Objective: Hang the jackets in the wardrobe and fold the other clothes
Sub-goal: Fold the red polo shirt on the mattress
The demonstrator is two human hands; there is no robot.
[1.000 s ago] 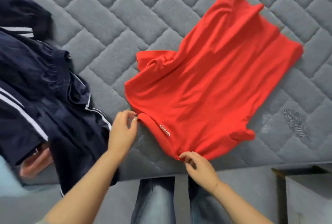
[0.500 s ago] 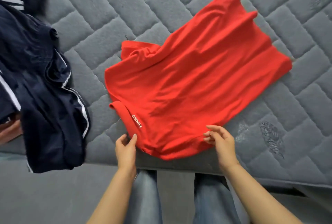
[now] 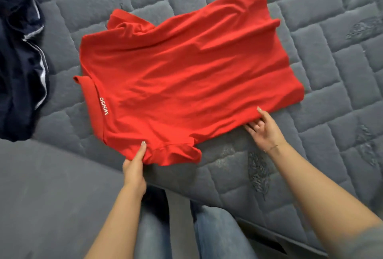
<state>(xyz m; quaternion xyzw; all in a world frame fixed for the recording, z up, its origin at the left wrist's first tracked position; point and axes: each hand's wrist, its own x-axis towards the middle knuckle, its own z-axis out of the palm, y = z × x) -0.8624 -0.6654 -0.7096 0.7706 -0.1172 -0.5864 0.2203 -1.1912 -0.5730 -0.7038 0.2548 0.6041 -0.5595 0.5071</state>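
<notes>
A red T-shirt (image 3: 186, 76) with white "MINISO" lettering on its collar lies spread on the grey quilted mattress (image 3: 331, 92), collar to the left, hem to the right. My left hand (image 3: 134, 167) pinches the near sleeve, thumb on top of the cloth. My right hand (image 3: 263, 128) grips the shirt's near side edge, thumb on top and fingers tucked under the fabric. A dark navy jacket (image 3: 20, 67) with white stripes lies crumpled at the left edge of the mattress, away from both hands.
The mattress's near edge runs diagonally from lower left toward the lower right. My legs in blue jeans (image 3: 207, 233) stand against it. A dark gap (image 3: 275, 244) shows beside the mattress at the bottom right.
The view has shifted left and closer. My left hand moved from beside the collar onto the near sleeve and pinched it. My right hand slid right along the near edge and took hold of it.
</notes>
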